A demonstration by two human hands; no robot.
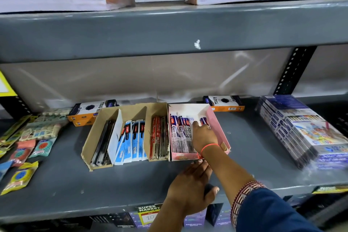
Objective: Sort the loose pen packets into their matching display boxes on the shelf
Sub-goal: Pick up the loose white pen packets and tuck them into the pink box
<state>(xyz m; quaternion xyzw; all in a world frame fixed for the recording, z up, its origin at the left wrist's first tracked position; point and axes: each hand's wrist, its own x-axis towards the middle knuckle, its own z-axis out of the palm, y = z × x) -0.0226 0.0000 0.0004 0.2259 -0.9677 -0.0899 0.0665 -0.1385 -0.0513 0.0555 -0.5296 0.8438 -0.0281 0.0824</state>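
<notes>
A pink display box (219,128) on the grey shelf holds several white-and-purple pen packets (179,133). My right hand (204,136) reaches into it, fingers resting on the packets; whether it grips one I cannot tell. My left hand (190,188) lies flat on the shelf just in front of the pink box, fingers near its front edge, holding nothing. To the left, a brown cardboard box (90,137) has compartments with black pens (102,143), blue-and-white packets (131,139) and red packets (157,135).
Loose eraser and stationery packs (28,143) lie at the shelf's left. Two orange-and-black boxes (90,111) (224,102) stand behind. A stack of colour-pencil packs (301,132) sits at the right. The upper shelf beam (169,30) hangs overhead.
</notes>
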